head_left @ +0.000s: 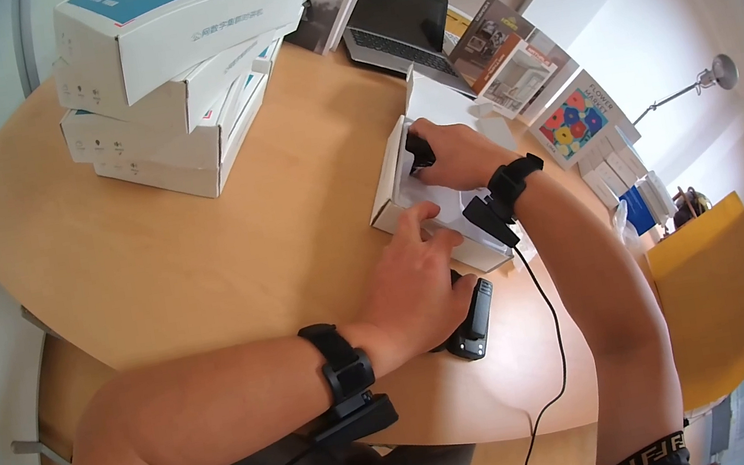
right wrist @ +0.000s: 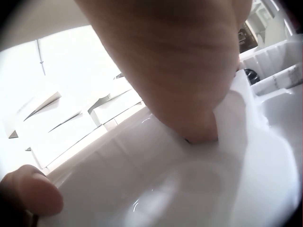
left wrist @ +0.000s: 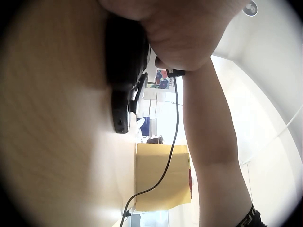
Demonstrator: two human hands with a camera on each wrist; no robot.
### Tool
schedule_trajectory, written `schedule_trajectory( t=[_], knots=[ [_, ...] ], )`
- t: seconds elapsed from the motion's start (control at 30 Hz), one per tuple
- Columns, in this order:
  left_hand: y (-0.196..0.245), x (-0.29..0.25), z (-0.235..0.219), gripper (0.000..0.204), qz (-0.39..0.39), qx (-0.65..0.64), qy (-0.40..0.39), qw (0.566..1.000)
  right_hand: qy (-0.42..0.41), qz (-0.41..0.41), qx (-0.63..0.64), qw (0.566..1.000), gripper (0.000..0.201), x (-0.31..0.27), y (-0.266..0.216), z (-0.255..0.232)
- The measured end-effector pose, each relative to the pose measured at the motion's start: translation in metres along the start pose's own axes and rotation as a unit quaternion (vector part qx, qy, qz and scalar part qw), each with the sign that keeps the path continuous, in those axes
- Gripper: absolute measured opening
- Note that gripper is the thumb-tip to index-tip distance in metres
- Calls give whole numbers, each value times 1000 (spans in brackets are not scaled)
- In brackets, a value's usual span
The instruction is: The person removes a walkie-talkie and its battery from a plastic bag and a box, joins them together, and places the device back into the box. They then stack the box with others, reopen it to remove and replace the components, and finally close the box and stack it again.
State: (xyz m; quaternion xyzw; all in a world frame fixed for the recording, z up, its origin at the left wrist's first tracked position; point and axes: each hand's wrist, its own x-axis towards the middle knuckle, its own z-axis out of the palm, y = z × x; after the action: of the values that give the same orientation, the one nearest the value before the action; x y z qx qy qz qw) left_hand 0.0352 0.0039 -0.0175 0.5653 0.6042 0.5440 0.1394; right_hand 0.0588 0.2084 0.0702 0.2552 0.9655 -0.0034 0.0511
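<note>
While the left hand lies over a black device on the counter, its fingers reach forward and touch the near edge of an open white box. The fingers look nearly straight, and they do not close around anything (the left wrist view shows only the palm above the dark device, so a finer reading is not possible).

The right hand is inside the box, on the white insert. Its fingers are bent around a small black object at the far end of the box, and they seem to hold it. In the right wrist view the hand presses on the glossy white tray, with one fingertip visible at the lower left; the black object itself is not seen there.

The box stands near the middle of the counter, just ahead of the black device and well apart from a stack of white cartons at the far left. Behind the box there is a laptop, and beside it some books lean against the wall. A cable runs from the right wrist band down over the counter edge. A yellow cabinet stands to the right, lower than the counter.
</note>
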Motion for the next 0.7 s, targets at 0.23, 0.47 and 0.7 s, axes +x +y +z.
schedule_trajectory(
  t=[0.23, 0.47, 0.7],
  knots=[
    [-1, 0, -1, 42, -4, 10, -10, 1000, 59, -49, -42, 996, 47, 5, 17, 10],
    [-3, 0, 3, 44, -3, -5, -5, 1000, 153, 0, 46, 987, 45, -10, 19, -17],
    [-2, 0, 2, 45, -4, -17, -19, 1000, 287, 70, 97, 950, 44, -35, 51, -46]
  ],
)
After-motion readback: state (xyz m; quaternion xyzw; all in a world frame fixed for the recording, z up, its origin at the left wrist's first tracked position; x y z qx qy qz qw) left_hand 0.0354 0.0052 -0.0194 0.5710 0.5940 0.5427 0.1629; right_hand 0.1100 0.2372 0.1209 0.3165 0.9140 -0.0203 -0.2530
